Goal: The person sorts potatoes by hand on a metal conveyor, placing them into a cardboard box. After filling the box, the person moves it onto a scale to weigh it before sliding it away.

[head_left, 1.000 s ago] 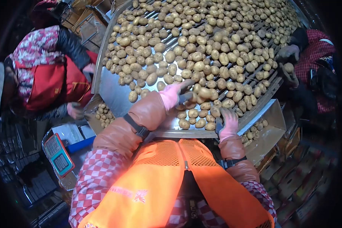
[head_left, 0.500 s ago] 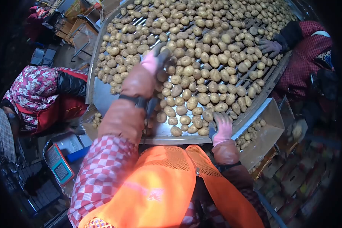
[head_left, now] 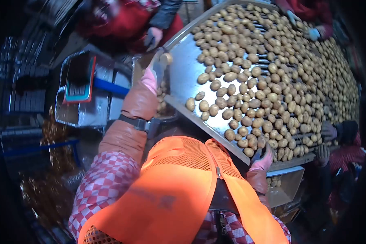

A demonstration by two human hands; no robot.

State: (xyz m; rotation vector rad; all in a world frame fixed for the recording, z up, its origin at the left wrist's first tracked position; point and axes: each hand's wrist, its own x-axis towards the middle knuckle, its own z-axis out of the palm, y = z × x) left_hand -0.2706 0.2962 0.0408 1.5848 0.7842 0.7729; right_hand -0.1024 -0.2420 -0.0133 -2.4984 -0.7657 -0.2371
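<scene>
My left hand (head_left: pixel 157 70), in a pink and grey glove, has its fingers round a potato (head_left: pixel 167 58). It is above a carton (head_left: pixel 140 65) of potatoes beside the sorting table's left edge. My right hand (head_left: pixel 262 157), gloved alike, is at the near edge of the sorting table (head_left: pixel 183 73), thumb and fingers apart, its fingertips against the nearest potatoes (head_left: pixel 253 142). Many loose potatoes cover the metal surface and the dark slatted part farther off.
A second carton (head_left: pixel 286 189) with potatoes stands below the table at the right. At left is a scale (head_left: pixel 78 91) with a red rim. Co-workers' gloved hands show at the top left (head_left: pixel 153 37), far side (head_left: pixel 313 34) and right (head_left: pixel 328 132).
The view has turned left. My left hand has moved off the potato pile to the carton at the table's left side, now with a potato. My right hand stays at the near edge.
</scene>
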